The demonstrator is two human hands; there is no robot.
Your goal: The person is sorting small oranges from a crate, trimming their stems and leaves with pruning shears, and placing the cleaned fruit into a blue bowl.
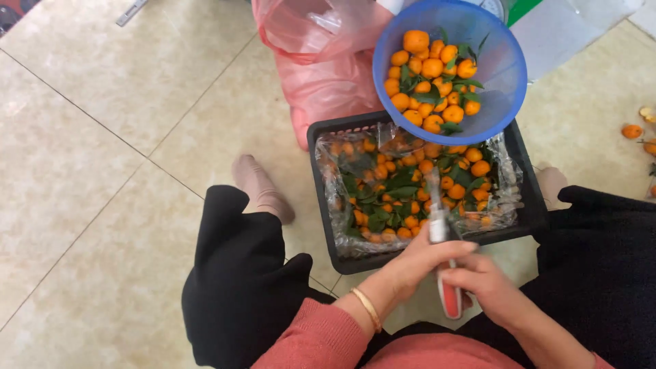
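Beige floor tiles (102,137) lie under the whole work area. My left hand (424,263) and my right hand (485,287) meet close in front of my body, both closed around one pair of shears (441,253). My left hand wraps the upper part of the tool; my right hand grips the red handle (451,301) just below it. The pale blades (434,198) point away from me, upright and blurred, rising above both hands. Directly beyond the hands sits a black crate (328,205), lined with clear plastic (335,171) and holding small oranges (410,222) with green leaves. The blade tips overlap the crate's contents; whether they touch fruit I cannot tell. Over the crate's far right corner sits a blue basket (509,61) of more oranges. Behind it lies a pink plastic bag (321,75).
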